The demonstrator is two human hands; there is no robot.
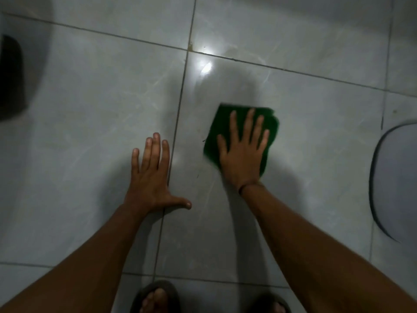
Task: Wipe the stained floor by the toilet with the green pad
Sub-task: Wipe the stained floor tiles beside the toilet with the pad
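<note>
While L hand (151, 177) braces flat, R hand (242, 152) presses pad (269, 123).

Dim, greenish view; glare patch on floor tiles (206, 64) beyond green pad (242, 119), pad edges motion-blurred; corners darkened.

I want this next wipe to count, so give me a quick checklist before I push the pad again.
1. Right hand flat on the green pad: ok.
2. Left hand braced on the floor, clear of the pad: ok.
3. Pad lying flat: cannot tell, its edges are blurred.
4. Brownish stain at the grout crossing ahead: not ok, unwiped.
5. Room beside the toilet: ok.
</note>
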